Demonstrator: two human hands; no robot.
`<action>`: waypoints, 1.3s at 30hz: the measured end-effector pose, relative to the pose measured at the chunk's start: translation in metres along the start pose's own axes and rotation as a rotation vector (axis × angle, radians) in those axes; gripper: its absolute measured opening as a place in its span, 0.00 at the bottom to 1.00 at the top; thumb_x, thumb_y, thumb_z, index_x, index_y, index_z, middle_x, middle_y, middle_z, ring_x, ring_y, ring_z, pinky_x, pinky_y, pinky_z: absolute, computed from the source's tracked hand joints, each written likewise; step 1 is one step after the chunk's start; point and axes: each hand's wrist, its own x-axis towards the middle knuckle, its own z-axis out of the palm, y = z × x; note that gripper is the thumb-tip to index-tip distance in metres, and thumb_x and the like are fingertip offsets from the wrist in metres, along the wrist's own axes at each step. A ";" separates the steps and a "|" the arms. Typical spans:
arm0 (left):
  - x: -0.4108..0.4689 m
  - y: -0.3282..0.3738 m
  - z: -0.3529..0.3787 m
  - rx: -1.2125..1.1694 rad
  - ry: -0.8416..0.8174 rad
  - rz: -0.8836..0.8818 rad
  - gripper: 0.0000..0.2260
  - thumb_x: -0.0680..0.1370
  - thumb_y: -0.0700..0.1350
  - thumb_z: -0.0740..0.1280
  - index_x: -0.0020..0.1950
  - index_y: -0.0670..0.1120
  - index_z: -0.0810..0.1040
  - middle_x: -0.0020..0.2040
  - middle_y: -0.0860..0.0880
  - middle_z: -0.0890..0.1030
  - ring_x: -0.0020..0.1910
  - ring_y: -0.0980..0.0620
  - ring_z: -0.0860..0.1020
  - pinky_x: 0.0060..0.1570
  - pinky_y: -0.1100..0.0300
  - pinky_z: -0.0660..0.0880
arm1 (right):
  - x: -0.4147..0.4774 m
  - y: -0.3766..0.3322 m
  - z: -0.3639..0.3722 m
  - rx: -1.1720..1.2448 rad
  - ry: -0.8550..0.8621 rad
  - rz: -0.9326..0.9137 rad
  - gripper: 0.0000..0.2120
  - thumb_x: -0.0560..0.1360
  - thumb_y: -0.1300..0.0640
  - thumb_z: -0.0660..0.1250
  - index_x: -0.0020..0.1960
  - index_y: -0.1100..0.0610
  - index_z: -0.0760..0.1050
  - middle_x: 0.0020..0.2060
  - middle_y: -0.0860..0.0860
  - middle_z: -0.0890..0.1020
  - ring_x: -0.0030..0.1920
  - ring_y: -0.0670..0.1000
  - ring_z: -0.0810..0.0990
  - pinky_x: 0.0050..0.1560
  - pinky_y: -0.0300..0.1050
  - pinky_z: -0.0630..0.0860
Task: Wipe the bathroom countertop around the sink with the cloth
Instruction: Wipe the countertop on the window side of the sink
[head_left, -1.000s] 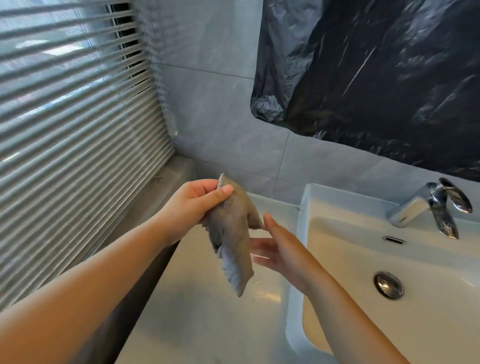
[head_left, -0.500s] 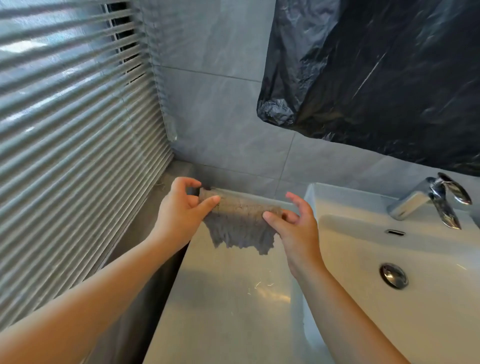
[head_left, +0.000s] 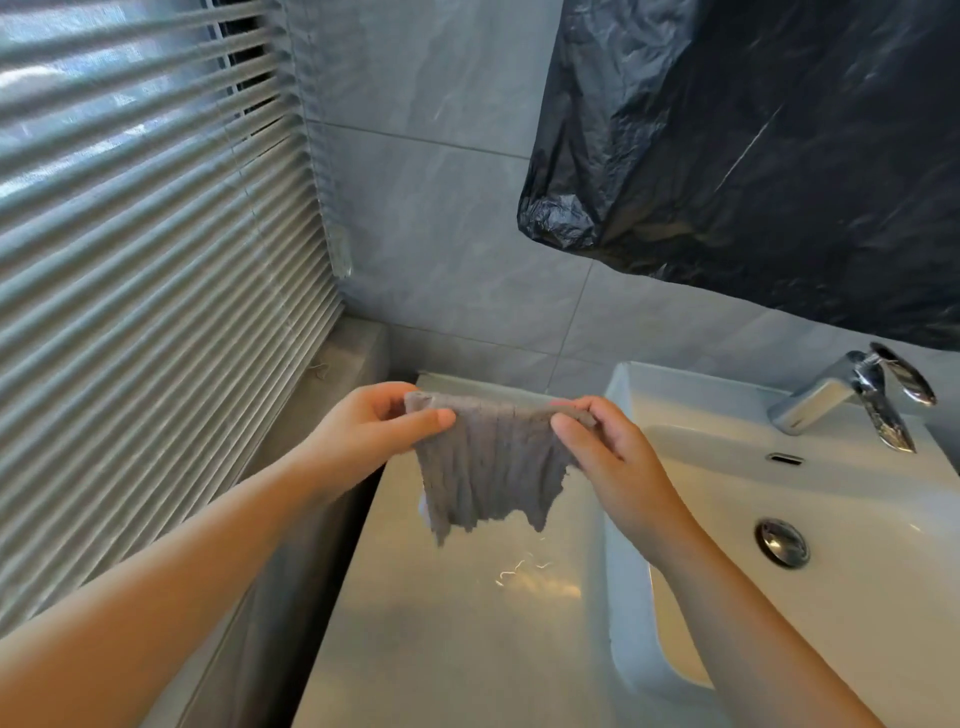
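Note:
A grey cloth (head_left: 491, 465) hangs spread out in the air above the pale countertop (head_left: 457, 623), left of the white sink (head_left: 857, 519). My left hand (head_left: 371, 428) pinches its upper left corner and my right hand (head_left: 608, 447) pinches its upper right corner. The top edge is stretched flat between them and the ragged lower edge hangs free, clear of the counter.
A chrome faucet (head_left: 857, 397) stands at the back of the sink, with a round drain plug (head_left: 782, 541) in the basin. Window blinds (head_left: 145, 291) fill the left side. Black plastic sheeting (head_left: 753, 156) covers the wall above the sink.
The cloth hung bunched from my left hand a second ago. My right hand took its other corner, and both hands have pulled it wider and flatter.

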 end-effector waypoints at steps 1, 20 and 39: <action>0.000 -0.001 0.003 -0.157 -0.056 -0.095 0.13 0.72 0.52 0.71 0.51 0.45 0.80 0.47 0.48 0.82 0.49 0.51 0.81 0.53 0.53 0.77 | 0.000 0.001 0.003 0.104 -0.014 0.093 0.06 0.79 0.51 0.62 0.48 0.52 0.75 0.43 0.47 0.79 0.48 0.46 0.78 0.53 0.48 0.76; -0.011 -0.065 0.033 0.130 0.055 -0.232 0.10 0.71 0.42 0.74 0.49 0.54 0.81 0.52 0.52 0.80 0.50 0.53 0.80 0.53 0.55 0.79 | -0.011 0.060 -0.002 -0.091 -0.244 0.191 0.11 0.74 0.62 0.69 0.49 0.47 0.77 0.45 0.49 0.81 0.44 0.50 0.80 0.44 0.42 0.78; 0.026 -0.069 0.036 -0.166 -0.009 -0.303 0.09 0.77 0.45 0.67 0.54 0.42 0.78 0.50 0.40 0.82 0.49 0.44 0.82 0.51 0.49 0.80 | 0.021 0.076 0.022 0.904 0.069 0.745 0.06 0.74 0.55 0.68 0.49 0.57 0.79 0.41 0.54 0.83 0.43 0.52 0.80 0.49 0.48 0.75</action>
